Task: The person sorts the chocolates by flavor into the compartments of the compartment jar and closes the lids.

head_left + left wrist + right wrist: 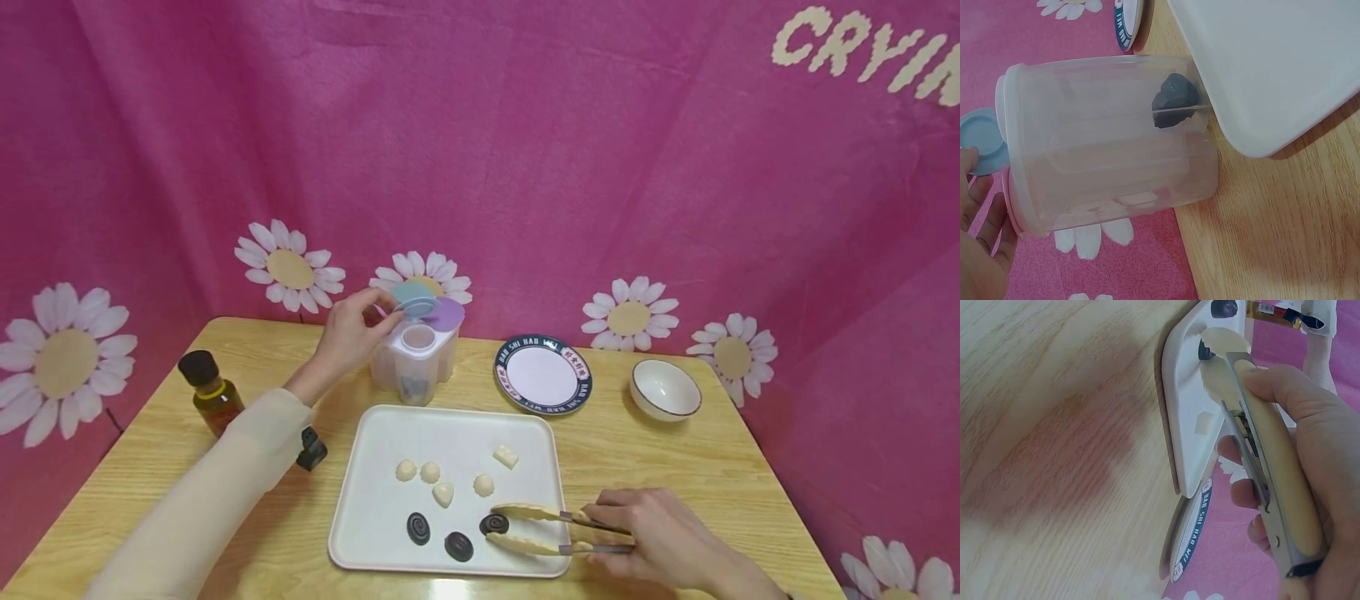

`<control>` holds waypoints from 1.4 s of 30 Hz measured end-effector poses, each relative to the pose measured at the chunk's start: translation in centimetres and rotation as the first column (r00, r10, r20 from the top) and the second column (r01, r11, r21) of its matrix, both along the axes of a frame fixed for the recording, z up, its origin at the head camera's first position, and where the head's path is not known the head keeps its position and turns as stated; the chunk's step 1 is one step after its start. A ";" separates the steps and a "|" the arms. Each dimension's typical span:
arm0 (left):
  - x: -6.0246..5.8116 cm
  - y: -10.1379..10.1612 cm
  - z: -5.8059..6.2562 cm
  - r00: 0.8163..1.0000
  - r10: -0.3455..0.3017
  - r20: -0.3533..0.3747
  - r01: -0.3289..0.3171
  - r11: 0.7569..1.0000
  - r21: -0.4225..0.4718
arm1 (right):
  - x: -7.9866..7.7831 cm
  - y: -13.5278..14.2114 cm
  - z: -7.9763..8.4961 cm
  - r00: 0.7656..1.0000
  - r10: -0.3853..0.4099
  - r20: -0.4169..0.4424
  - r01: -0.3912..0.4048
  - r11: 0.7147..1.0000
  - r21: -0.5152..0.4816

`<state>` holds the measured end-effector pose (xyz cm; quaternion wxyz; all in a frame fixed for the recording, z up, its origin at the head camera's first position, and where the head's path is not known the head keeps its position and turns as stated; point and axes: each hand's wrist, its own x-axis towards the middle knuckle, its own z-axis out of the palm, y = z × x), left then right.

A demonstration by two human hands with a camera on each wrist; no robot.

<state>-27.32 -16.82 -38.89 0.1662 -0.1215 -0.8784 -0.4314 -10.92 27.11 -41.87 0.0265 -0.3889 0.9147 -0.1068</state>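
My left hand (351,335) pinches the raised blue lid (415,302) of a clear plastic storage container (420,367), which has a round opening below it. Dark pieces (1175,100) lie at the bottom of one compartment in the left wrist view. With my right hand (651,533) I grip a pair of tongs (528,546). Their cream tips lie on either side of a dark swirled chocolate (495,523) on the white tray (375,433); whether both touch it I cannot tell. Two more dark chocolates (459,547) and several white chocolates (443,493) lie on that tray.
Behind the tray are a blue-rimmed plate (542,375) and, farther right, a white bowl (666,388). A dark-capped oil bottle (217,402) stands left, beside my left forearm. A pink flowered cloth (480,167) hangs behind the wooden table (637,462).
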 end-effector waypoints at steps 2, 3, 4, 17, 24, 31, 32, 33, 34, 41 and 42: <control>0.0 0.0 0.0 1.000 0.003 0.006 -0.003 1.000 0.001 | 0.0 0.1 0.0 1.000 -0.002 -0.001 0.002 1.000 0.008; 0.0 0.1 0.0 1.000 0.004 0.006 -0.004 1.000 0.000 | 0.1 0.1 0.0 1.000 0.002 -0.008 -0.002 1.000 0.006; 0.0 0.1 0.0 1.000 0.006 0.006 -0.006 1.000 0.000 | 0.1 0.1 -0.1 1.000 -0.003 -0.005 0.003 1.000 0.009; 0.1 0.1 0.1 1.000 0.013 0.017 -0.013 1.000 -0.011 | 0.2 -0.1 0.2 0.998 -0.040 0.046 0.041 0.998 -0.037; 0.1 0.1 0.1 1.000 0.014 0.017 -0.013 1.000 -0.006 | -0.6 -0.4 1.1 0.990 0.004 -0.142 -0.020 0.994 -0.110; -0.1 -0.1 0.1 1.000 0.007 0.011 -0.007 1.000 -0.005 | -3.1 -1.5 2.9 0.958 0.062 -0.282 -0.096 0.990 -0.106; -0.1 -0.1 0.1 1.000 0.008 0.013 -0.008 1.000 -0.004 | -3.6 -1.7 3.2 0.952 0.066 -0.300 -0.102 0.989 -0.105; -0.1 -0.1 0.0 1.000 0.008 0.013 -0.008 1.000 -0.004 | -4.1 -1.9 3.5 0.946 0.070 -0.317 -0.107 0.989 -0.103; -0.1 -0.1 0.0 1.000 0.009 0.014 -0.009 1.000 -0.005 | -4.6 -2.1 3.8 0.941 0.069 -0.332 -0.109 0.989 -0.102; -0.1 -0.2 0.0 1.000 0.002 0.006 -0.002 1.000 -0.013 | -7.8 -3.7 6.1 0.916 0.046 -0.398 -0.086 0.993 -0.085; -0.1 -0.2 0.0 1.000 0.004 0.004 -0.004 1.000 -0.013 | -8.2 -4.0 6.4 0.915 0.049 -0.401 -0.087 0.993 -0.077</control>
